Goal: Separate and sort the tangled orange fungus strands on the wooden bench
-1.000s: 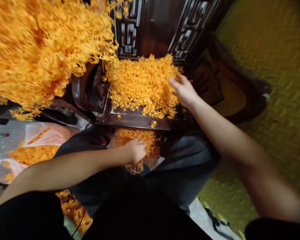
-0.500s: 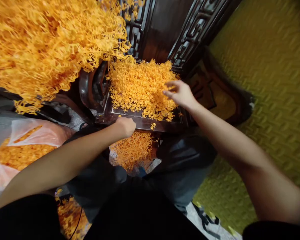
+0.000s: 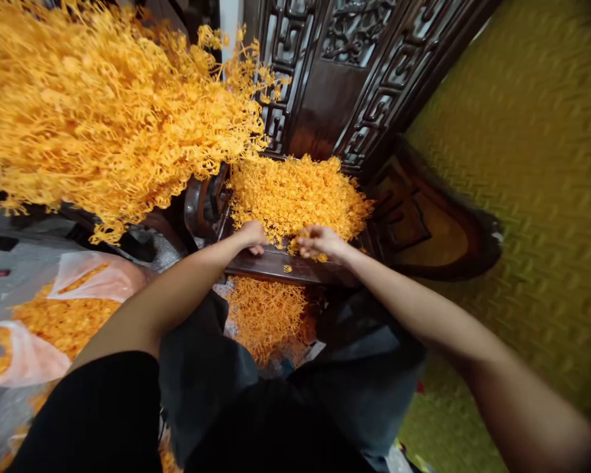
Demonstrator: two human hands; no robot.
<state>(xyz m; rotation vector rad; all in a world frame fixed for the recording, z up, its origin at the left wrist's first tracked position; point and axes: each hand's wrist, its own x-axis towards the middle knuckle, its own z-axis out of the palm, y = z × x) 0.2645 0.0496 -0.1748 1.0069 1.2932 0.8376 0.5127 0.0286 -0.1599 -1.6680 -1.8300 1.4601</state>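
Note:
A heap of small orange plastic pieces [image 3: 295, 194] covers the seat of a dark carved wooden chair [image 3: 276, 268]. My left hand [image 3: 254, 237] is closed above the seat's front edge, left of the heap's near side; what its fingers hold, if anything, is too small to make out. To the right of it, my right hand [image 3: 320, 242] pinches a small orange piece at the near edge of the heap. One loose orange piece [image 3: 287, 269] lies on the front rail of the seat, between and below my hands.
A large mass of branching orange pieces [image 3: 118, 118] fills the upper left. Plastic bags [image 3: 96, 276] with orange pieces stand at the lower left. More orange stems [image 3: 268, 315] lie below the seat, between the knees. A yellow-green textured surface [image 3: 536, 217] is on the right.
My right hand has come from the heap's right side to its near edge, closer to my left hand, and its fingers have closed on a piece. The camera view has shifted.

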